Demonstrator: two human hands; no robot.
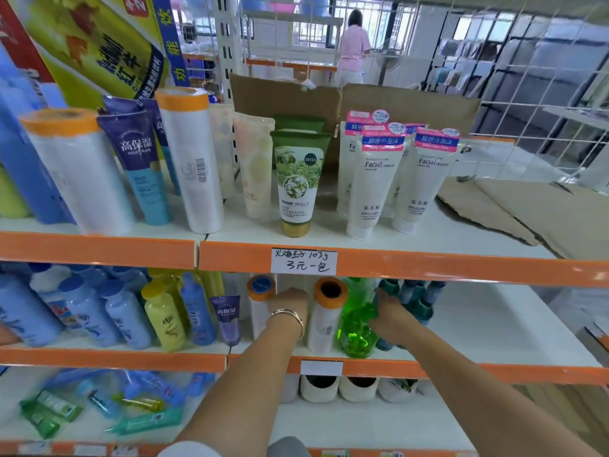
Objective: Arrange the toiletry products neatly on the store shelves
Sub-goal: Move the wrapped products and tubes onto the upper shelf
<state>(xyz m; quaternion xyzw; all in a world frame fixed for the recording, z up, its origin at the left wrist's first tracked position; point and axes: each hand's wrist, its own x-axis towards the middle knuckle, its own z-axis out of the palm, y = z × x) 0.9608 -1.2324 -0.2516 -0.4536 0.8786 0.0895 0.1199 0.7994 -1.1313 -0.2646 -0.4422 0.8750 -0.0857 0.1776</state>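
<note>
— Where are the hands?

— Both arms reach up from the bottom of the frame into the middle shelf (494, 369), at centre. The left hand (291, 300), with a thin bracelet (290, 316) at the wrist, goes in between two white bottles with orange caps: one to its left (260, 303), one to its right (328, 316).

— Is it holding either one?

— I cannot tell. The fingers point away into the shelf and are hidden behind the back of the hand; it lies just beside both bottles.

— And the right hand?

— The right hand (390, 313) sits right of centre, fingers spread and bent loosely, not closed round anything. It touches or nearly touches the green translucent bottle (357, 328) on its left, with dark teal bottles (415, 300) just behind it.

— The rest of the stock?

— Upper shelf: an olive-green tube (298, 184) at centre and white facial cleanser tubes (375, 183) to the right, all upright. Blue and yellow bottles (131, 316) crowd the middle shelf's left end.
</note>
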